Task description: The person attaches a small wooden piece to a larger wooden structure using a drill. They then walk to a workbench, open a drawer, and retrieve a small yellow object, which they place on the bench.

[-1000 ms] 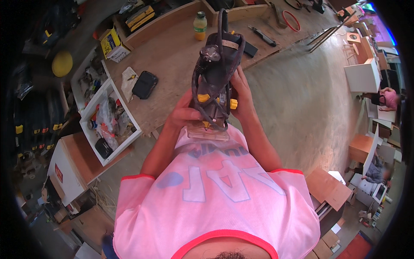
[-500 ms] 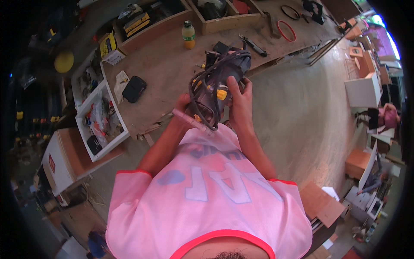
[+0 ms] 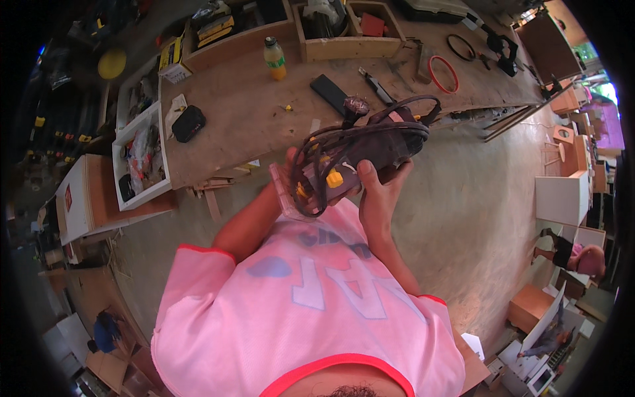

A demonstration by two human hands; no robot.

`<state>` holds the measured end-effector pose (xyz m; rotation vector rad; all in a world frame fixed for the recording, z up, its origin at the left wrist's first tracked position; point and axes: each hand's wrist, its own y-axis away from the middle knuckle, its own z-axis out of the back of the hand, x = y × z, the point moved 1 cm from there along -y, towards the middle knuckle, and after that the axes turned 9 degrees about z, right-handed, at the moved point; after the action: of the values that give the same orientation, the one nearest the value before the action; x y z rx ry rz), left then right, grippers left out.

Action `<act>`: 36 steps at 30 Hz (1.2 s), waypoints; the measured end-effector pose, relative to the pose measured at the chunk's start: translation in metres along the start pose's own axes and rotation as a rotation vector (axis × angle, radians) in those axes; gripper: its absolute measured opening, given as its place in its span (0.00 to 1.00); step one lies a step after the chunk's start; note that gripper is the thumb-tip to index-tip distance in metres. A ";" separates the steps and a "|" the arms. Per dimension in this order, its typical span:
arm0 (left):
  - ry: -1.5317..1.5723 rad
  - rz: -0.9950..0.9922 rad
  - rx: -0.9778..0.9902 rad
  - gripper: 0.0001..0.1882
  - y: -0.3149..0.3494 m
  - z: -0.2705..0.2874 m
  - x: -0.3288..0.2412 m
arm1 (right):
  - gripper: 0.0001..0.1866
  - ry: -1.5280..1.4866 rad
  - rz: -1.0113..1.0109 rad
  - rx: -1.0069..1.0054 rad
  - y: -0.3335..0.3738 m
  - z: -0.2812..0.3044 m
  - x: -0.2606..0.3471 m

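Note:
A dark corded power tool [image 3: 390, 147] with yellow knobs is held up in front of my chest, tilted with its far end to the right. Its black cord is looped around the body, and a translucent pinkish plate [image 3: 283, 192] stands at its near left end. My left hand [image 3: 291, 162] grips that left end; the tool and plate hide most of its fingers. From below and the right, my right hand [image 3: 378, 192] holds the body, thumb on its near side. Beyond the tool, a black phone-like slab [image 3: 329, 92] and a utility knife [image 3: 377, 86] lie on the wooden workbench [image 3: 231, 126].
A bottle of orange drink [image 3: 274, 59] stands on the bench, near open wooden boxes [image 3: 350, 49]. A black pouch [image 3: 189, 124] and white drawers of parts [image 3: 165, 169] are left. A red ring [image 3: 443, 74] lies right. Another person [image 3: 585, 259] is far right.
The tool has turned in my hands, its far end swinging right and lower. The black slab behind it now shows more. My view has shifted slightly.

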<state>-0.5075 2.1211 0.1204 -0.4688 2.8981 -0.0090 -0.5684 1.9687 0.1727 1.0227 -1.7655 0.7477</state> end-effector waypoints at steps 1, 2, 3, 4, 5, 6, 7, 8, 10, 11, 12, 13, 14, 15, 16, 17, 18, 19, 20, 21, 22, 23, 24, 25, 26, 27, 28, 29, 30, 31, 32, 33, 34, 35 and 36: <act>0.008 0.013 -0.041 0.58 -0.001 -0.002 0.002 | 0.50 0.002 0.023 0.011 -0.001 0.004 0.003; 0.017 0.009 -0.043 0.58 -0.004 -0.004 0.004 | 0.49 0.002 0.041 0.013 -0.002 0.007 0.005; 0.025 0.004 -0.044 0.58 -0.006 -0.005 0.006 | 0.49 -0.004 0.070 0.032 -0.004 0.009 0.006; 0.032 -0.017 -0.007 0.57 -0.009 -0.005 0.008 | 0.48 -0.001 0.017 0.047 -0.007 0.011 0.006; 0.034 -0.051 0.002 0.57 -0.010 -0.004 0.010 | 0.47 0.002 -0.027 0.079 -0.010 0.016 0.006; 0.037 -0.084 0.011 0.56 -0.011 -0.001 0.012 | 0.45 0.011 -0.051 0.118 -0.015 0.019 0.002; 0.041 -0.127 -0.014 0.55 -0.009 0.002 0.014 | 0.44 0.021 -0.074 0.158 -0.020 0.023 -0.002; 0.023 -0.164 -0.045 0.54 -0.006 0.007 0.016 | 0.41 0.036 -0.082 0.200 -0.024 0.026 -0.010; -0.085 -0.132 0.027 0.54 0.003 0.018 0.010 | 0.35 0.057 -0.130 0.277 -0.032 0.033 -0.030; -0.159 -0.120 0.055 0.53 0.013 0.023 0.005 | 0.32 0.058 -0.171 0.320 -0.036 0.035 -0.042; -0.153 -0.179 0.003 0.52 0.024 0.027 0.004 | 0.29 0.061 -0.213 0.365 -0.039 0.036 -0.055; -0.147 -0.240 -0.046 0.51 0.036 0.030 0.006 | 0.26 0.137 -0.197 0.410 -0.044 0.037 -0.067; -0.146 -0.300 -0.084 0.50 0.048 0.032 0.006 | 0.24 0.213 -0.179 0.454 -0.049 0.039 -0.079; -0.129 -0.359 -0.141 0.48 0.062 0.034 0.003 | 0.21 0.325 -0.190 0.471 -0.051 0.041 -0.090; -0.117 -0.413 -0.186 0.47 0.076 0.034 -0.001 | 0.20 0.345 -0.150 0.496 -0.054 0.042 -0.099; -0.099 -0.463 -0.208 0.45 0.089 0.034 -0.005 | 0.18 0.395 -0.138 0.498 -0.057 0.042 -0.109; -0.180 -0.506 -0.389 0.40 0.102 0.034 -0.012 | 0.17 0.462 -0.134 0.497 -0.060 0.040 -0.120; -0.278 -0.527 -0.525 0.38 0.111 0.035 -0.021 | 0.17 0.468 -0.099 0.518 -0.063 0.036 -0.130; -0.369 -0.544 -0.664 0.36 0.122 0.037 -0.030 | 0.16 0.494 -0.079 0.532 -0.064 0.033 -0.140; -0.454 -0.566 -0.789 0.34 0.132 0.039 -0.039 | 0.16 0.522 -0.058 0.544 -0.067 0.028 -0.150; -0.547 -0.565 -0.890 0.33 0.139 0.043 -0.048 | 0.16 0.566 -0.045 0.568 -0.071 0.021 -0.161; -0.636 -0.570 -0.975 0.31 0.142 0.050 -0.057 | 0.16 0.613 -0.031 0.589 -0.075 0.014 -0.172; -0.728 -0.573 -1.057 0.30 0.145 0.058 -0.069 | 0.16 0.664 -0.029 0.597 -0.081 0.005 -0.184; -0.821 -0.574 -1.141 0.29 0.149 0.068 -0.084 | 0.17 0.734 0.048 0.621 -0.088 -0.008 -0.195; -0.859 -0.571 -1.154 0.33 0.153 0.079 -0.095 | 0.17 0.809 0.107 0.633 -0.094 -0.019 -0.207; -0.936 -0.551 -1.236 0.35 0.157 0.092 -0.106 | 0.17 0.903 0.134 0.628 -0.099 -0.031 -0.219; -1.021 -0.554 -1.298 0.37 0.158 0.105 -0.116 | 0.18 0.935 0.224 0.609 -0.103 -0.044 -0.230; -1.111 -0.583 -1.351 0.39 0.158 0.120 -0.124 | 0.19 0.988 0.282 0.575 -0.106 -0.054 -0.241; -1.147 -0.519 -1.369 0.43 0.158 0.135 -0.133 | 0.19 1.016 0.341 0.539 -0.111 -0.065 -0.252; -1.179 -0.481 -1.398 0.47 0.159 0.148 -0.143 | 0.20 1.076 0.463 0.536 -0.114 -0.075 -0.263; -1.227 -0.484 -1.422 0.51 0.158 0.159 -0.148 | 0.22 1.128 0.543 0.518 -0.114 -0.083 -0.271; -1.235 -0.436 -1.470 0.56 0.156 0.167 -0.155 | 0.22 1.189 0.563 0.531 -0.112 -0.086 -0.277; -1.251 -0.378 -1.496 0.59 0.155 0.173 -0.162 | 0.23 1.319 0.496 0.526 -0.110 -0.090 -0.284; -1.234 -0.247 -1.532 0.62 0.154 0.176 -0.166 | 0.22 1.249 0.557 0.488 -0.107 -0.092 -0.287; -1.245 -0.204 -1.528 0.65 0.153 0.177 -0.171 | 0.21 1.286 0.534 0.443 -0.104 -0.091 -0.289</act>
<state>-0.3604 2.3247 -0.0241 -0.5869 1.1579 1.7306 -0.3752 2.0865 -0.0540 0.1163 -0.6972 1.6858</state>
